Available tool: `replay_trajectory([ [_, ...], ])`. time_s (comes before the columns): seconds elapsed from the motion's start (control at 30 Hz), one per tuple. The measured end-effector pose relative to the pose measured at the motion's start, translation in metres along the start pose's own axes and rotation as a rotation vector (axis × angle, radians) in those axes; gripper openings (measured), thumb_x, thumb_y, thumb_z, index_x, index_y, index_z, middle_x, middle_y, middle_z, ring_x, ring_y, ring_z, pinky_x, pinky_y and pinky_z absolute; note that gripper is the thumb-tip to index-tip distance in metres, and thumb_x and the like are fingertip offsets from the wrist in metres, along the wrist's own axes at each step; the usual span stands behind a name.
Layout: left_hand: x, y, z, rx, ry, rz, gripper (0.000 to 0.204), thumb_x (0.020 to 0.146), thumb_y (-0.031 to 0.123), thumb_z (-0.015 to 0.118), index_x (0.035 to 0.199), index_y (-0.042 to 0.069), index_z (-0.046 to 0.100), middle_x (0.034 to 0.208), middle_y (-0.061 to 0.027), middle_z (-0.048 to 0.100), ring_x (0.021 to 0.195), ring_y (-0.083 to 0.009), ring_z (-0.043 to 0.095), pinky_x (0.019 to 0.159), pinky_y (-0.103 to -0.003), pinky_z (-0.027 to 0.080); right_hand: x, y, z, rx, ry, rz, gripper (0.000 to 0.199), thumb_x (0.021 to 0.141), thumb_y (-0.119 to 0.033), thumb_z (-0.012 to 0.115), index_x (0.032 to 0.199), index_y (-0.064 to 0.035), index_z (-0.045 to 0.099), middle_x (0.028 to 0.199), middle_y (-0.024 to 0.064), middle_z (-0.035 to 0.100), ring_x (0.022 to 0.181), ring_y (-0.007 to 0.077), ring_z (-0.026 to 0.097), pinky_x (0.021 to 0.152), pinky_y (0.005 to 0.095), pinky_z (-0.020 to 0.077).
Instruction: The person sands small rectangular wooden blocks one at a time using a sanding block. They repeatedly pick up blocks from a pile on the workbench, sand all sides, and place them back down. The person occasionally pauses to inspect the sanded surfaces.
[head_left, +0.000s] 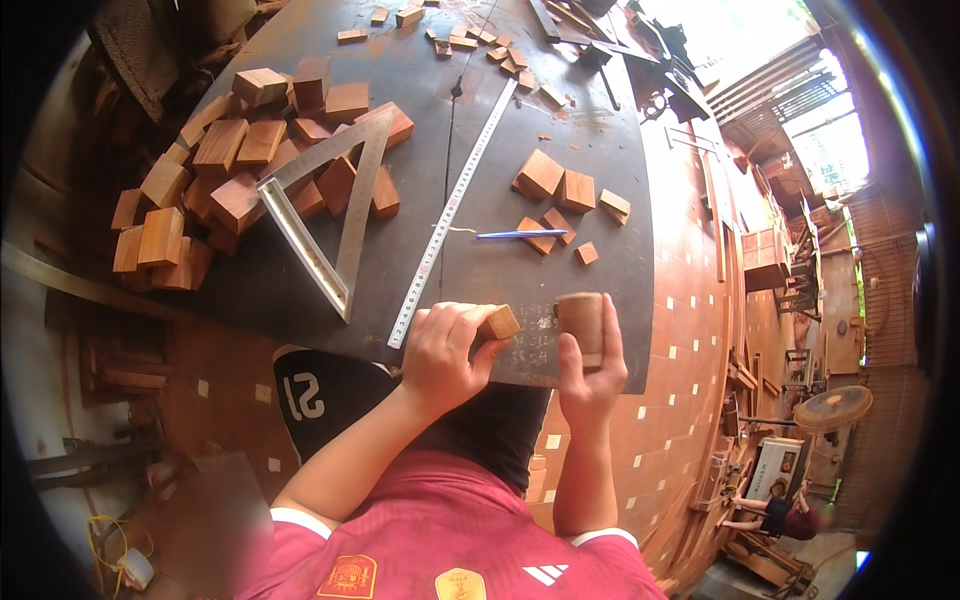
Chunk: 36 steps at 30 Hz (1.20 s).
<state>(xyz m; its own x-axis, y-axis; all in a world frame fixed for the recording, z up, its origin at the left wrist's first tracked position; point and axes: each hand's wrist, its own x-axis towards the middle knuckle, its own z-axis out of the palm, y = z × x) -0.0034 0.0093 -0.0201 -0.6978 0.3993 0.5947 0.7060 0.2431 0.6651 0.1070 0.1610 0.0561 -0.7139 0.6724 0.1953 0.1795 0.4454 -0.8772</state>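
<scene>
Near the table's front edge, my left hand (445, 350) is closed around a small wooden block (502, 322), whose end face shows past the fingers. To its right, my right hand (590, 385) grips a larger wooden block (580, 322) upright between thumb and fingers. The two blocks are held apart, above chalk-like marks on the dark tabletop (430, 120). Ahead of the hands lies a blue pen (508, 234), partly across a small wooden piece (535, 240). A long white measuring strip (440, 235) runs away from me, left of the pen.
Wooden blocks (222, 148) are heaped at left, with a metal triangle (367, 200) leaning over them. More blocks (541, 173) lie beyond the pen; small offcuts (462, 42) are scattered farther off. A fan (833, 409) and another person (798, 518) are at far right.
</scene>
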Motion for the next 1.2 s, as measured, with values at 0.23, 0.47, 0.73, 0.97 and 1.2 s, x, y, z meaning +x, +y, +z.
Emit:
replay_trajectory([
  [0.23, 0.009, 0.006, -0.007, 0.021, -0.143, -0.024, 0.053, 0.083, 0.031, 0.091, 0.125, 0.008, 0.069, 0.106, -0.0089, 0.068, 0.096, -0.0305, 0.065, 0.087, -0.043, 0.05, -0.042, 0.019, -0.029, 0.002, 0.038, 0.029, 0.072, 0.096, -0.011, 0.079, 0.157, 0.0083, 0.047, 0.136, 0.023, 0.069, 0.121, 0.0232, 0.068, 0.102, 0.0353, 0.0553],
  [0.47, 0.001, -0.002, -0.001, 0.043, -0.078, -0.003, 0.057, 0.078, 0.035, 0.094, 0.121, 0.007, 0.071, 0.112, -0.0129, 0.072, 0.102, -0.0317, 0.069, 0.089, -0.046, 0.051, -0.049, 0.001, -0.002, -0.097, -0.016, -0.177, 0.084, 0.09, -0.012, 0.084, 0.16, 0.0057, 0.042, 0.129, 0.0266, 0.069, 0.112, 0.0367, 0.073, 0.095, 0.0431, 0.0578],
  [0.73, 0.003, 0.014, -0.016, 0.001, -0.177, -0.131, 0.06, 0.076, 0.036, 0.096, 0.121, 0.006, 0.069, 0.097, -0.0115, 0.068, 0.093, -0.0327, 0.069, 0.084, -0.045, 0.054, -0.041, 0.003, 0.007, -0.127, -0.013, -0.202, 0.085, 0.09, -0.015, 0.084, 0.162, 0.0026, 0.042, 0.124, 0.0273, 0.069, 0.109, 0.0402, 0.073, 0.093, 0.0449, 0.0584],
  [0.97, 0.01, -0.006, -0.028, -0.117, -0.206, -0.122, 0.048, 0.072, 0.018, 0.096, 0.112, 0.006, 0.072, 0.108, -0.0136, 0.074, 0.103, -0.0343, 0.072, 0.091, -0.044, 0.057, -0.041, -0.005, 0.02, -0.071, -0.046, -0.21, 0.08, 0.091, -0.016, 0.083, 0.159, 0.0027, 0.046, 0.119, 0.03, 0.072, 0.104, 0.0424, 0.076, 0.091, 0.0452, 0.0597],
  [1.2, 0.009, 0.0, -0.026, -0.081, -0.158, -0.035, 0.042, 0.079, 0.012, 0.089, 0.116, 0.003, 0.07, 0.11, -0.0178, 0.074, 0.106, -0.0395, 0.069, 0.093, -0.048, 0.057, -0.032, -0.003, 0.031, -0.091, -0.072, -0.252, 0.075, 0.09, -0.015, 0.083, 0.155, 0.0027, 0.052, 0.113, 0.0294, 0.072, 0.097, 0.0426, 0.074, 0.087, 0.0448, 0.0594],
])
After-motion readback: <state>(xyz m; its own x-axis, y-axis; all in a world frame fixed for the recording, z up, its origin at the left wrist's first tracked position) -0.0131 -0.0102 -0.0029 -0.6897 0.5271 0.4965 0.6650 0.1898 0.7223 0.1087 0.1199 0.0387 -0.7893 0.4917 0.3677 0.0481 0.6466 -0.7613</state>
